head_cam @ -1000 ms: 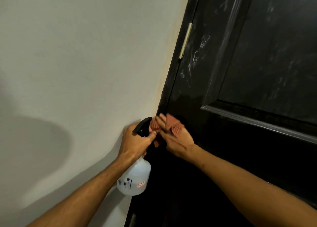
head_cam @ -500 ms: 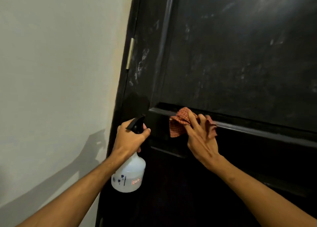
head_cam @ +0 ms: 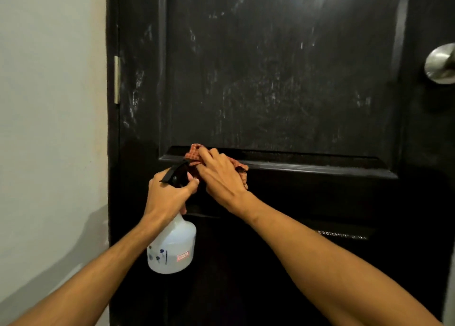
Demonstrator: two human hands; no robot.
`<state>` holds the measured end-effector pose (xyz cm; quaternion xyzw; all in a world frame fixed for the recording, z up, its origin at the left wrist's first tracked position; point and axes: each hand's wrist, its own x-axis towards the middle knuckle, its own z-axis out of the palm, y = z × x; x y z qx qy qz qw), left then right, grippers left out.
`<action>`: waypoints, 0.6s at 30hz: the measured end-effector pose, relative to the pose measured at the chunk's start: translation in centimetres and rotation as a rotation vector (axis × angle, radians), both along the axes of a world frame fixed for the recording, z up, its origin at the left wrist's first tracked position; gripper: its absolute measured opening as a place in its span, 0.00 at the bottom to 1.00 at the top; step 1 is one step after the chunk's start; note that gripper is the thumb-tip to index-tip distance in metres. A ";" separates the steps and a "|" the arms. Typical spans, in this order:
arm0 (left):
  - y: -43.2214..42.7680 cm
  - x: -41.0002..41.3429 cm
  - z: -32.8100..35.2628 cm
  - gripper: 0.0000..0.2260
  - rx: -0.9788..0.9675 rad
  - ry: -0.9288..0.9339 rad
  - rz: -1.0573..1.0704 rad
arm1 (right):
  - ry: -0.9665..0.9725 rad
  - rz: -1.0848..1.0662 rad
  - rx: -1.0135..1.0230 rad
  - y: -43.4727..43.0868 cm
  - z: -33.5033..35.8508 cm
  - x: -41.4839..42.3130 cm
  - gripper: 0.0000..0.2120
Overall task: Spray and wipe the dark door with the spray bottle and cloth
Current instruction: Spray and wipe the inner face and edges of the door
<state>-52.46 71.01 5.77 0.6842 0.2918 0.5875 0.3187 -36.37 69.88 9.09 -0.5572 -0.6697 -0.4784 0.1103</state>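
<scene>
Nothing legible is showing. The spray bottle [head_cam: 172, 249] is carrying a small red-bordered white label [head_cam: 182, 256] low on its front, toward its right edge. The label's print is coming through too small and blurred to read. Left of it, a few dark blue printed marks [head_cam: 157, 254] and a thin vertical line [head_cam: 166, 256] are sitting on the bottle wall, not resolving into characters. The dark door [head_cam: 283, 79] is showing a pale dotted streak [head_cam: 342, 234] low on its right side; can't tell if it's lettering.
</scene>
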 end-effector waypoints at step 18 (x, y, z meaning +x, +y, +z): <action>-13.8 16.9 2.0 0.09 0.026 0.312 -0.393 | 0.582 -0.203 0.651 -25.3 -4.1 22.3 0.12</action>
